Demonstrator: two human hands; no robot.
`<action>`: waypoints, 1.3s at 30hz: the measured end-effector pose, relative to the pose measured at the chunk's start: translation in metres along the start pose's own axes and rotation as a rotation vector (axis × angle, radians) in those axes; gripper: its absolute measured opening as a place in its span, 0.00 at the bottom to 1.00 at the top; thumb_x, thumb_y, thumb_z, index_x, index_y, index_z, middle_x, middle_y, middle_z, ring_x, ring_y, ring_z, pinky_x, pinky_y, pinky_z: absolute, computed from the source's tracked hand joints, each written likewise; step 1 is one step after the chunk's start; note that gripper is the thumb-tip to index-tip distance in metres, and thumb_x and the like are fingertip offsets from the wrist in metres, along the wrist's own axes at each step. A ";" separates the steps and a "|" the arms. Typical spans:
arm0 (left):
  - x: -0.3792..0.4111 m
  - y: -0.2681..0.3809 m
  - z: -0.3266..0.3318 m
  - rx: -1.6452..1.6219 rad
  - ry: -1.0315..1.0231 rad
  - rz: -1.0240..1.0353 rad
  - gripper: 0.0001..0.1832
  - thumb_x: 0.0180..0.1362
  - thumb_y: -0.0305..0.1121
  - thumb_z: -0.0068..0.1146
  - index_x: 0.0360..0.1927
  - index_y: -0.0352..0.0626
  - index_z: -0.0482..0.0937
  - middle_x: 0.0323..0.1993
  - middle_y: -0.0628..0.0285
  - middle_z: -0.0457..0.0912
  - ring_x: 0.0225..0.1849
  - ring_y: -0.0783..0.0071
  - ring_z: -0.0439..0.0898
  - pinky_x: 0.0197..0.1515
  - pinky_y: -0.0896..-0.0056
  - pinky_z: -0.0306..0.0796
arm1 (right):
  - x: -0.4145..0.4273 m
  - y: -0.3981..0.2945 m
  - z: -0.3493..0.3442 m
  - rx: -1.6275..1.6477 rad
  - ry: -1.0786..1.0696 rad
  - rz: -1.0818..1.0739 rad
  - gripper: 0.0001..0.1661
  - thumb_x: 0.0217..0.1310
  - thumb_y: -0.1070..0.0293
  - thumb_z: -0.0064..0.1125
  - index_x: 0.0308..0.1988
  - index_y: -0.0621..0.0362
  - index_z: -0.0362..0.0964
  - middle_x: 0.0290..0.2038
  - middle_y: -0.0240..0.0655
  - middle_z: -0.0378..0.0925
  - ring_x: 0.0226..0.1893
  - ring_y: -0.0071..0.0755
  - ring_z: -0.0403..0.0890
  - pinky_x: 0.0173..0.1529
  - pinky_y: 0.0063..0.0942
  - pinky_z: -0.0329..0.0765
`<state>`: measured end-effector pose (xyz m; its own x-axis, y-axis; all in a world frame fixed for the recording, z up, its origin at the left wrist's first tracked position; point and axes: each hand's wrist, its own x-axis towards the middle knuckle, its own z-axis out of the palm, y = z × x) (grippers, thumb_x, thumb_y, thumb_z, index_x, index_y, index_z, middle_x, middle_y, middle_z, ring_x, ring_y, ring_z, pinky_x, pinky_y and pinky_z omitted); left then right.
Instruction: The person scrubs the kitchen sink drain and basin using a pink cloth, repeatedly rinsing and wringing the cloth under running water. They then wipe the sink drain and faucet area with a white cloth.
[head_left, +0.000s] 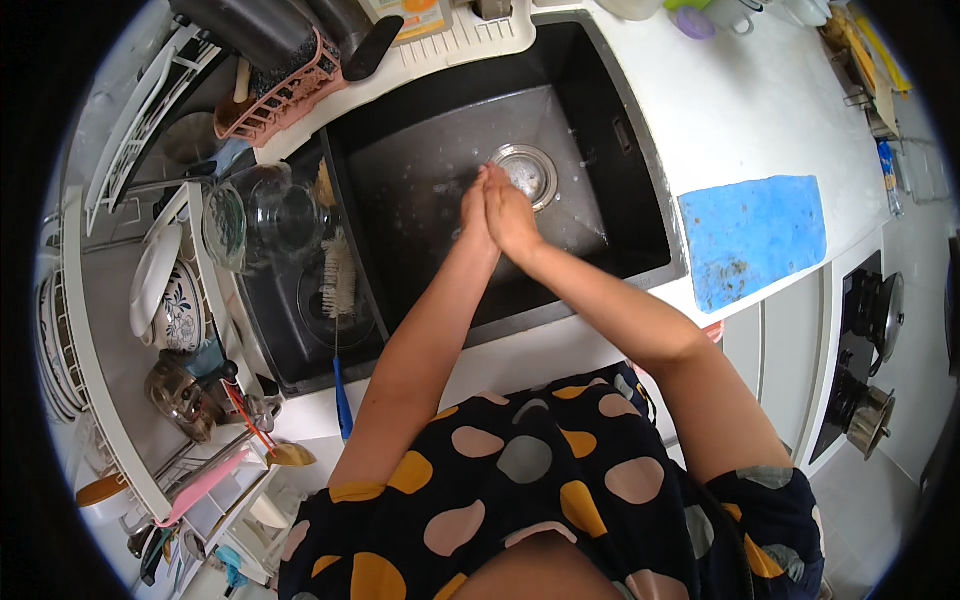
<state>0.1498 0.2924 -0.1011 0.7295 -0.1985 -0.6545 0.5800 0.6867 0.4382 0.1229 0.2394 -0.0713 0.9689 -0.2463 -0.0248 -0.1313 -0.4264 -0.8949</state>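
Note:
My left hand (474, 208) and my right hand (510, 214) are pressed palm to palm, with fingers extended away from me. They are over the large basin of a black sink (420, 142). My fingertips overlap the edge of the round metal drain (546, 174) in this view. Neither hand holds a visible object, though the space between the palms is hidden. Water drops and small patches of foam dot the basin floor. Left of my hands, a bottle brush (339, 281) with white bristles and a blue handle lies in the smaller basin beside glassware (281, 214).
A stained blue cloth (754, 236) lies on the white countertop (739, 120) to the right. Dish racks (97, 352) with plates and bowls stand at left. A pink utensil basket (289, 101) sits behind the sink. Pots (870, 424) stand on the hob at far right.

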 end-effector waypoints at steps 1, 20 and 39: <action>-0.011 0.001 0.009 0.032 -0.050 0.002 0.13 0.56 0.37 0.45 0.39 0.39 0.72 0.39 0.58 0.74 0.41 0.69 0.74 0.43 0.71 0.69 | 0.016 -0.005 -0.014 0.087 -0.103 0.161 0.26 0.60 0.60 0.33 0.49 0.72 0.61 0.51 0.57 0.61 0.56 0.50 0.60 0.59 0.33 0.55; 0.028 -0.009 -0.018 -0.204 -0.339 0.124 0.13 0.58 0.38 0.41 0.42 0.42 0.69 0.44 0.62 0.71 0.44 0.70 0.70 0.45 0.70 0.65 | 0.009 0.016 0.003 -0.054 -0.120 -0.055 0.27 0.60 0.58 0.32 0.52 0.67 0.59 0.51 0.53 0.64 0.54 0.49 0.62 0.59 0.31 0.57; -0.004 -0.006 0.009 0.026 0.028 0.108 0.13 0.58 0.39 0.41 0.36 0.41 0.72 0.34 0.60 0.75 0.37 0.70 0.74 0.40 0.68 0.68 | 0.003 -0.020 -0.024 0.032 -0.087 0.174 0.27 0.61 0.54 0.31 0.42 0.65 0.68 0.37 0.59 0.70 0.41 0.59 0.70 0.47 0.41 0.64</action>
<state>0.1464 0.2825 -0.0953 0.7779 -0.1049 -0.6196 0.5084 0.6845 0.5225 0.1231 0.2259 -0.0431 0.9468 -0.2371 -0.2175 -0.2929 -0.3556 -0.8876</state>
